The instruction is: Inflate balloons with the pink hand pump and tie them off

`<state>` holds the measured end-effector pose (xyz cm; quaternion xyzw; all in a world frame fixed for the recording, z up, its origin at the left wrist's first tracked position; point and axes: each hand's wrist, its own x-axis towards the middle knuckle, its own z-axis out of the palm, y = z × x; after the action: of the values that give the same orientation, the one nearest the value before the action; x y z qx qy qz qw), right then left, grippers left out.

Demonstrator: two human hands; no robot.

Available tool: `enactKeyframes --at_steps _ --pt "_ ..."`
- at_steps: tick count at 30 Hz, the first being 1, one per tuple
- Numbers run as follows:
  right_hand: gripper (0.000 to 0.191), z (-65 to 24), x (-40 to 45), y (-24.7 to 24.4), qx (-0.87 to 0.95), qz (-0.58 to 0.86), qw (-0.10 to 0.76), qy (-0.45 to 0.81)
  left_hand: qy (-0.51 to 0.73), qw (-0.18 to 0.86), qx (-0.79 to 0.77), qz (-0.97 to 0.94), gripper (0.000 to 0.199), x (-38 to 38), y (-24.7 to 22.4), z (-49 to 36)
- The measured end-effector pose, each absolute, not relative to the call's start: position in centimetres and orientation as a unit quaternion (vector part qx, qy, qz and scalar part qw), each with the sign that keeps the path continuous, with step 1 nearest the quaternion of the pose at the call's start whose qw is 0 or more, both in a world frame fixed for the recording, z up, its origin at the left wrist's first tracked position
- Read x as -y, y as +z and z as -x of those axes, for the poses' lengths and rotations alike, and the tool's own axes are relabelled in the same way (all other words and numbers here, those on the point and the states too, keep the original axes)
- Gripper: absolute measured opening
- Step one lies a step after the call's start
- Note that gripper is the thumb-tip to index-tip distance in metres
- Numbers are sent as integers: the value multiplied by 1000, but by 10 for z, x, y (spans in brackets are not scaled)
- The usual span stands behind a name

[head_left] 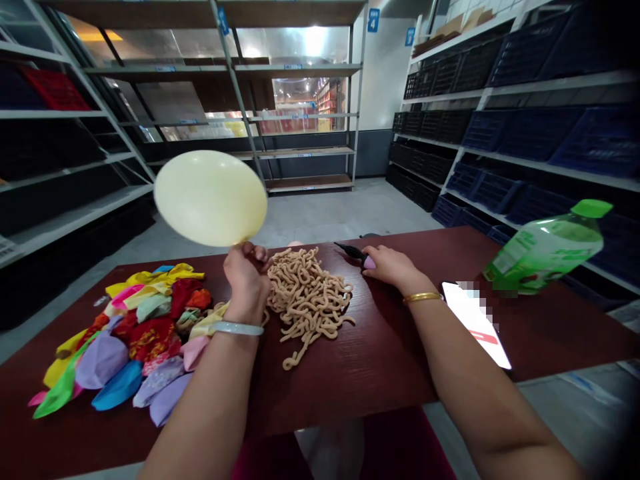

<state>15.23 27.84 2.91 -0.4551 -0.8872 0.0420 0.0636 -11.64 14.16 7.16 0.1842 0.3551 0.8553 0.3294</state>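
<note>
My left hand (246, 277) is closed round the neck of an inflated pale yellow balloon (211, 198), holding it upright above the table. Just right of that wrist lies a tangled heap of beige, cord-like strands (310, 293). To the left is a pile of limp, soft pieces in many colours (135, 340), some printed; I cannot tell whether they are balloons or cloth. At the table's far side my right hand (393, 265) is closed on a black pointed tool with a lilac part (354, 252). Its fingers cover much of that tool.
A lit phone (475, 323) lies on the dark red table (350, 373) beside my right forearm. Beyond it stands a green-capped plastic bottle (547, 247). Metal shelving (295, 69) rises behind the table, and racks of dark crates (525, 133) line the right side.
</note>
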Motion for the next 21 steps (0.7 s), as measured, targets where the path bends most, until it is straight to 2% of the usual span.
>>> enactKeyframes --at_steps 6,9,12,15,21 --pt "66 -152 -275 33 884 457 97 28 838 376 -349 -184 25 -138 75 115" --pt "45 -144 -270 42 892 418 174 13 829 390 -349 -198 25 -136 77 113" --pt "17 -132 -259 51 929 295 216 55 821 397 -358 -199 24 -135 79 111" --pt "17 -120 -245 50 950 229 198 72 813 410 -364 -196 23 -135 80 109" --pt "4 -114 -237 43 951 248 172 72 789 439 -370 -218 18 -140 82 97"
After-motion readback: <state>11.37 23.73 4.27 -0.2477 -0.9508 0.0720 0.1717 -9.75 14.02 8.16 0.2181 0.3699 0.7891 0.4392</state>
